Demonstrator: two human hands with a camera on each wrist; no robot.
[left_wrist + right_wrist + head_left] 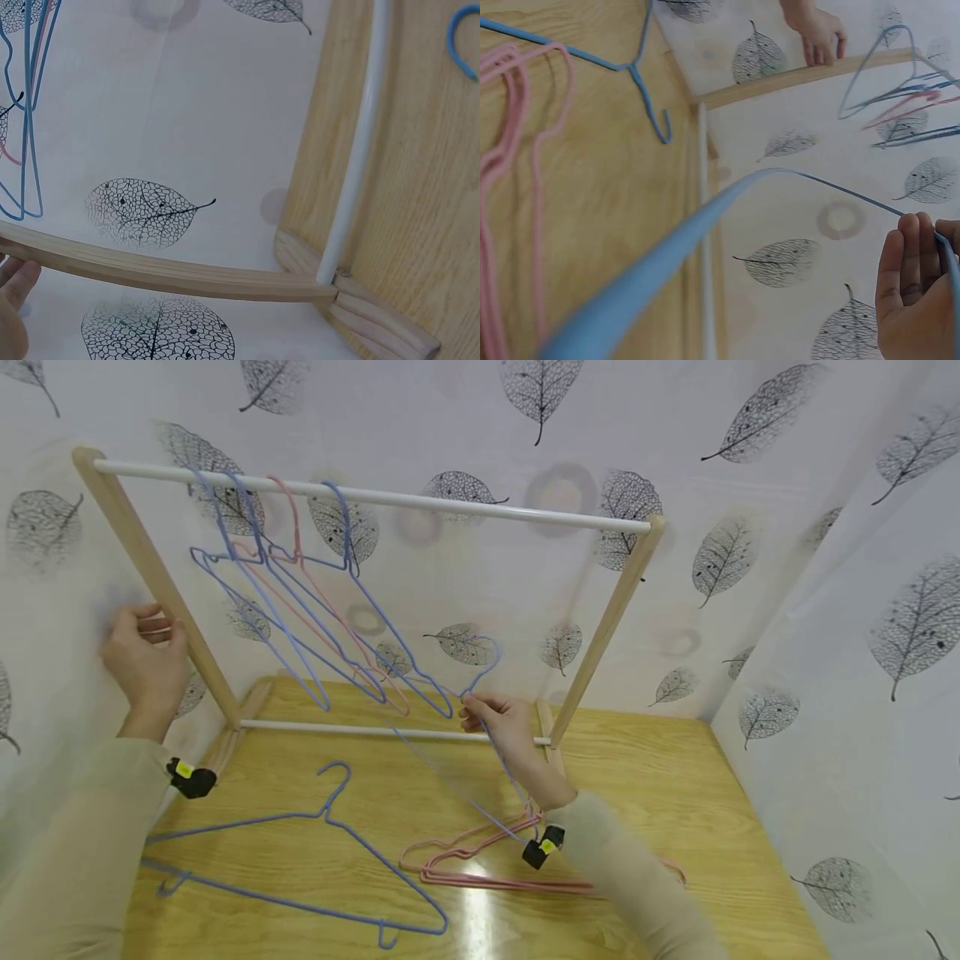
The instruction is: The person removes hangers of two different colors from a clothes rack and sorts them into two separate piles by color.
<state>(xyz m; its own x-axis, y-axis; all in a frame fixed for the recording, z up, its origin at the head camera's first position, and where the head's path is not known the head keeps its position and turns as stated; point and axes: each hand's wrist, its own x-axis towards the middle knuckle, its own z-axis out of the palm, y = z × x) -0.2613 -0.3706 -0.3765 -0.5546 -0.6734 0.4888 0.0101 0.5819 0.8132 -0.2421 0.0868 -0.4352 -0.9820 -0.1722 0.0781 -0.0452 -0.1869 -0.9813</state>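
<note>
My right hand (504,727) pinches a blue clothes hanger (497,652) close below its hook, in front of the rack's right half. The hook points up, below the rack's white top rod (465,503). In the right wrist view, one bar of this hanger (705,217) runs large across the foreground. My left hand (146,652) is at the rack's left wooden post (161,581), its loosely bent fingers touching the outer side. Three blue hangers (390,627) and one pink hanger (295,527) hang from the left half of the rod.
A blue hanger (300,906) lies flat on the wooden table (645,777) at front left. Several pink hangers (510,883) lie stacked at front right, partly under my right forearm. The rack's lower white bar (360,729) runs along the table's back. Leaf-patterned cloth (480,427) stands behind.
</note>
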